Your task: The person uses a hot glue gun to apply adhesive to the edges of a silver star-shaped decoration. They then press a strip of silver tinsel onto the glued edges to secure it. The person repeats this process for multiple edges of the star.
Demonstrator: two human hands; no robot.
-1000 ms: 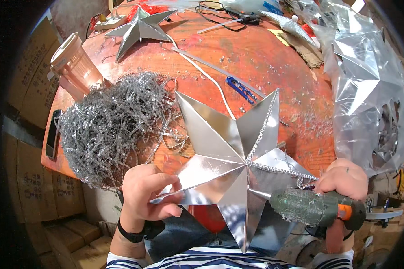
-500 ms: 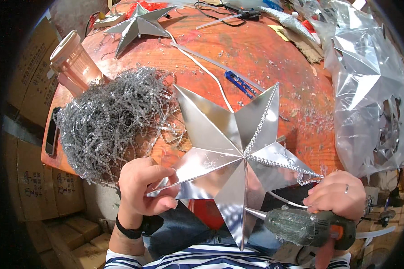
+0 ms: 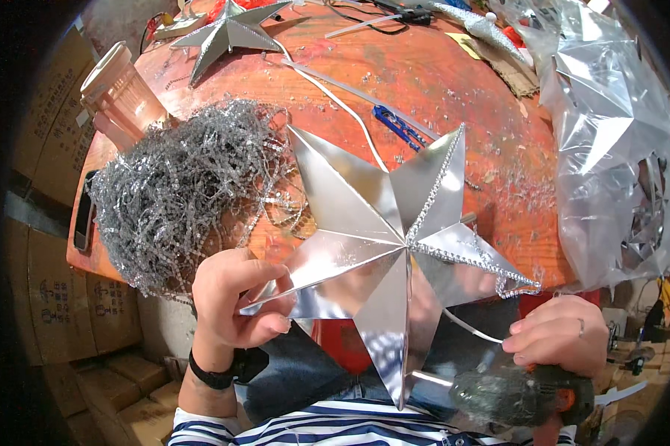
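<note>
A silver five-pointed star (image 3: 379, 279) with shiny folded faces is held up over my lap at the table's near edge. My left hand (image 3: 238, 297) pinches its left point between thumb and fingers. Rhinestone trim (image 3: 469, 259) runs along the ridges of the upper right and right points, with a loose end curling at the right tip. My right hand (image 3: 562, 334) is closed round a dark green glue gun (image 3: 506, 394), whose pale nozzle lies near the star's lower point. A white cord (image 3: 469, 325) runs from behind the star to my right fingertips; whether they grip it, I cannot tell.
On the orange table (image 3: 335, 104) lie a tangled heap of silver trim (image 3: 186, 193), a pink cup (image 3: 123, 97), a phone (image 3: 85, 215), blue snips (image 3: 398, 126) and another silver star (image 3: 231, 33). Clear plastic bags (image 3: 610, 149) fill the right side. Cardboard boxes (image 3: 60, 297) stand left.
My right hand and the glue gun have moved slightly down, away from the trim's loose end at the right tip. The star sits a little higher in view, still in my left hand.
</note>
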